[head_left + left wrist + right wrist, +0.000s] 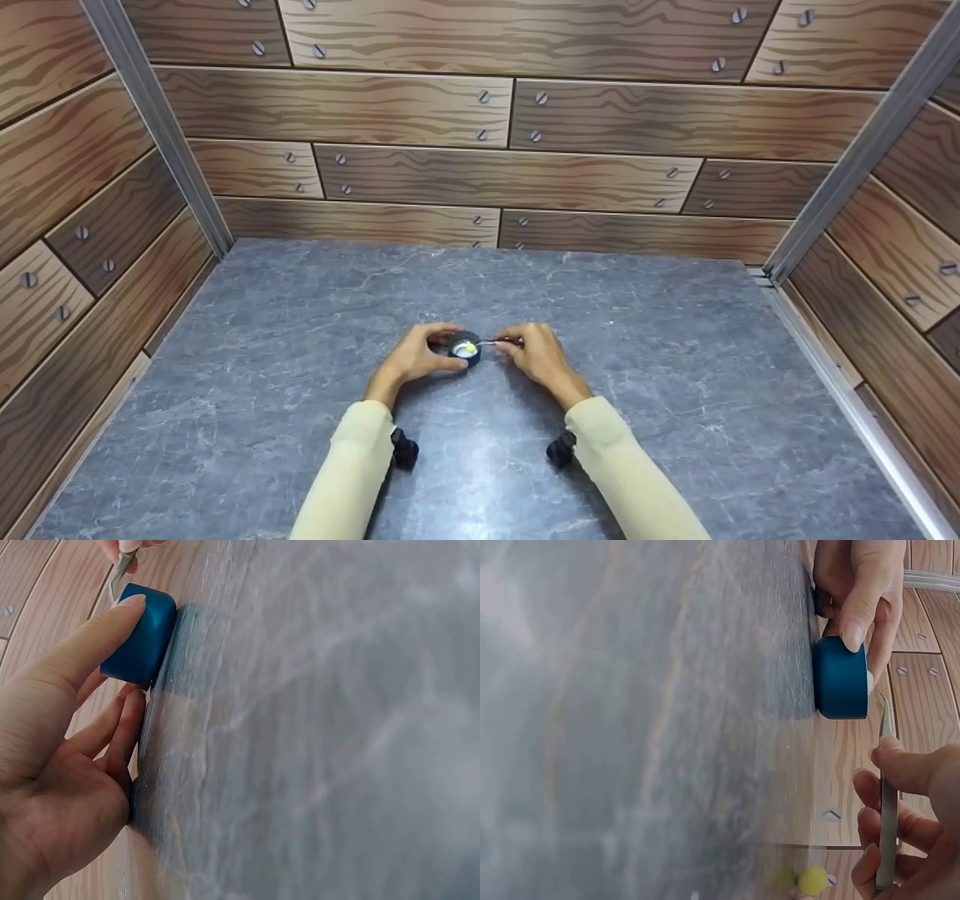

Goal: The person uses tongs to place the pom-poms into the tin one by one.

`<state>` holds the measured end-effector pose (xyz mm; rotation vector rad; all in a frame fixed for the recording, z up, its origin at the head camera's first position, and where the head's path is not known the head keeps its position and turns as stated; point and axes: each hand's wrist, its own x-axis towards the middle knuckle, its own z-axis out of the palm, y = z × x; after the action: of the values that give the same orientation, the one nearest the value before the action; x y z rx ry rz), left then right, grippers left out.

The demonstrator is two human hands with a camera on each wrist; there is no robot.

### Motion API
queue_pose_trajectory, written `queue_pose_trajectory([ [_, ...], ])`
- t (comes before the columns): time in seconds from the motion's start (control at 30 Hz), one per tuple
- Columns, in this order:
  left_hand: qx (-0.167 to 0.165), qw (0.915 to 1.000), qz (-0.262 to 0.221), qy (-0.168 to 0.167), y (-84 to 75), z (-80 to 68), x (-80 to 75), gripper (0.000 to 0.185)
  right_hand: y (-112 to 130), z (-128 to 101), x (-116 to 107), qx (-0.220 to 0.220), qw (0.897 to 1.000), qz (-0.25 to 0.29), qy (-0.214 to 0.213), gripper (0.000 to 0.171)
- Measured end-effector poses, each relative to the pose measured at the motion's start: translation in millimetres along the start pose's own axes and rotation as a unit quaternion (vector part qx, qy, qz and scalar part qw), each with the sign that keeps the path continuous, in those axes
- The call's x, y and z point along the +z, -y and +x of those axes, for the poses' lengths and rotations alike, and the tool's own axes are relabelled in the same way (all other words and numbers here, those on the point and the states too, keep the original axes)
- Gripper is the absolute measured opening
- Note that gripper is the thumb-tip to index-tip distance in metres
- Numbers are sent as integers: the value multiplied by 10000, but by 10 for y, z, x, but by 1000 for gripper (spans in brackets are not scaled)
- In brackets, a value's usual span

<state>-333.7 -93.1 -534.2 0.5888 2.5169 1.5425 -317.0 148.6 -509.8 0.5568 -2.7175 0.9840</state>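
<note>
A small blue round container [465,360] stands on the table with its open top up; something white and yellow [471,348] shows inside. My left hand [420,352] grips it from the left, thumb on the near side and fingers around the far side. In the left wrist view, the thumb lies along the blue wall [154,634]. My right hand [536,352] pinches metal tweezers [887,817] between thumb and fingers. Their thin tip points left, right at the container's rim. A small yellow ball [812,881] lies on the table, seen low in the right wrist view.
The grey marbled tabletop [675,420] spreads around both hands. Wood-patterned walls [420,112] with metal corner posts [161,112] enclose it at the back and sides. Black wrist cameras [405,450] sit under both pale sleeves [341,465].
</note>
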Motion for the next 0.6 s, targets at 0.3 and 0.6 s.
queue_pose_trajectory([
  [0.3, 8, 10000, -49, 22, -5, -7, -1, 60, 20, -5, 6, -17, 9999, -107, -20, 11],
  [0.6, 21, 10000, -17, 24, 4, 5, 0, 60, 13, -22, -43, 46, 9996, -261, 30, 12],
])
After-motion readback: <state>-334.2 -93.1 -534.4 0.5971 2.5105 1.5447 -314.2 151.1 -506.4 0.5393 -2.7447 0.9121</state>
